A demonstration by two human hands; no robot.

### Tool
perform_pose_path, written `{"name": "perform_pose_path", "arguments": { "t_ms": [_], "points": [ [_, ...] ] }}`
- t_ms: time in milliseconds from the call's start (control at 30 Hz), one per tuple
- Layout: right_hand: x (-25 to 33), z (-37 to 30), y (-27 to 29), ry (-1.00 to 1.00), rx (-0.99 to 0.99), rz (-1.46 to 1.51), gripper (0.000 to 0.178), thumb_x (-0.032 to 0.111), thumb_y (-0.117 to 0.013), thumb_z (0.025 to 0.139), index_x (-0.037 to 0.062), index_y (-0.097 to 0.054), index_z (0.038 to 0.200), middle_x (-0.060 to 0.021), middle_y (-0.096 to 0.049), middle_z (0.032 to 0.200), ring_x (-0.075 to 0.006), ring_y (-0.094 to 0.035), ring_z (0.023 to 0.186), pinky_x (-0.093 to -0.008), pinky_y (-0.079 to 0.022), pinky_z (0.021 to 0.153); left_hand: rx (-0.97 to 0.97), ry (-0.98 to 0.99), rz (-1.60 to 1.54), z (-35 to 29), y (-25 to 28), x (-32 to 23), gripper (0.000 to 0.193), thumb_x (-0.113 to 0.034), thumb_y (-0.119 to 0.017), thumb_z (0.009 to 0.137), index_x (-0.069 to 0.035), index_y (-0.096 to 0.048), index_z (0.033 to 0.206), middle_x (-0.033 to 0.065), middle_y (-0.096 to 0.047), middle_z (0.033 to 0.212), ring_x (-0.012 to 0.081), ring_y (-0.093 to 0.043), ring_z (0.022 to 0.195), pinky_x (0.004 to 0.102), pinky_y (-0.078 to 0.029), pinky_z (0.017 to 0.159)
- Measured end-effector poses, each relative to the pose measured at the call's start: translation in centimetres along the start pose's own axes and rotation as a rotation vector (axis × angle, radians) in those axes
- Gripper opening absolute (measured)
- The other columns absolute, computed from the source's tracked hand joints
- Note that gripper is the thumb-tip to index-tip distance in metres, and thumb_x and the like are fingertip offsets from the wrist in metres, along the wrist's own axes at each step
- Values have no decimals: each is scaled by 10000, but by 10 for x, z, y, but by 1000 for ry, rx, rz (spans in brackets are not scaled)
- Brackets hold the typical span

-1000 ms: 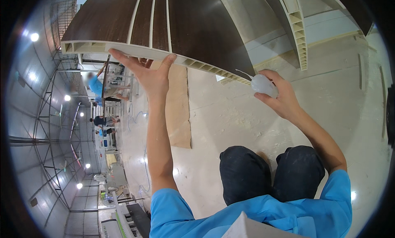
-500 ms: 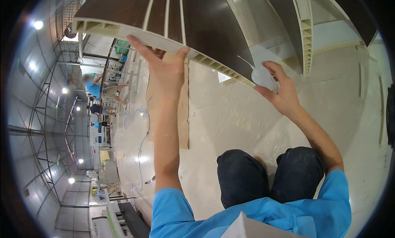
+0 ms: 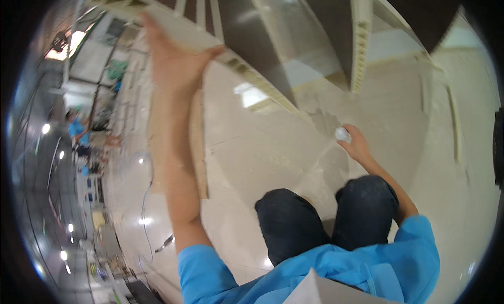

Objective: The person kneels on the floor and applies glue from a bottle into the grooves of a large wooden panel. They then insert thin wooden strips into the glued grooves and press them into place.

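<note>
At the bottom of the view, the person's blue sleeves and dark-trousered knees (image 3: 325, 225) show a crouch over a pale glossy floor (image 3: 252, 157). Just past the right knee, the right hand (image 3: 357, 143) is closed around a small white wad (image 3: 342, 134), probably cloth or tape, though it is too small to tell; it sits low, near the lower corner of the long hollow-cored panel with a dark brown face and cream edge (image 3: 262, 46), seemingly ready to work on that end. Farther out, the left hand (image 3: 176, 67) is raised, blurred, fingers spread flat against the panel's cream edge, thumb hooked over it; it appears to brace the tilted panel rather than grip it. A second cream-edged board (image 3: 359, 41) leans beside it. A flat tan strip (image 3: 197, 146) lies on the floor under the left arm. Beyond, at the left rim, a co-worker in blue (image 3: 79, 130) stands among racks and lights.
</note>
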State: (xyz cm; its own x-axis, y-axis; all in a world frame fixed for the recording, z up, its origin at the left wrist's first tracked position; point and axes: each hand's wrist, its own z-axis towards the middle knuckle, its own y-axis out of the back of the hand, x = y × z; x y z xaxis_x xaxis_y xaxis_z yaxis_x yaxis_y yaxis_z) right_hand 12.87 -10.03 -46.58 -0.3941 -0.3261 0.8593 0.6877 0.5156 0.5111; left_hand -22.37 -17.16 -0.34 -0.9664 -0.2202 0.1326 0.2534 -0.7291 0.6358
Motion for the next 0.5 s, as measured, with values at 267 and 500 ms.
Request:
{"name": "perform_pose_path", "arguments": {
  "t_ms": [267,500],
  "points": [
    [-65,-49,-2,-206,27,0,662,187,-805,907,78,-564,1513,-206,-669,1438,-421,-627,1354,-513,-516,1142,-35,97,-25,19,-5,23,1354,-263,-1069,691,13,-142,1638,309,-393,1542,378,-523,1404,485,-515,1214],
    [-113,-43,62,-206,-125,-245,641,243,-746,983,95,-554,1577,-174,-642,1519,-392,-631,1361,-485,-512,1161,53,133,259,24,5,32,1350,-351,-1047,728,-8,-145,1673,282,-368,1611,407,-480,1486,518,-458,1286]
  ]
}}
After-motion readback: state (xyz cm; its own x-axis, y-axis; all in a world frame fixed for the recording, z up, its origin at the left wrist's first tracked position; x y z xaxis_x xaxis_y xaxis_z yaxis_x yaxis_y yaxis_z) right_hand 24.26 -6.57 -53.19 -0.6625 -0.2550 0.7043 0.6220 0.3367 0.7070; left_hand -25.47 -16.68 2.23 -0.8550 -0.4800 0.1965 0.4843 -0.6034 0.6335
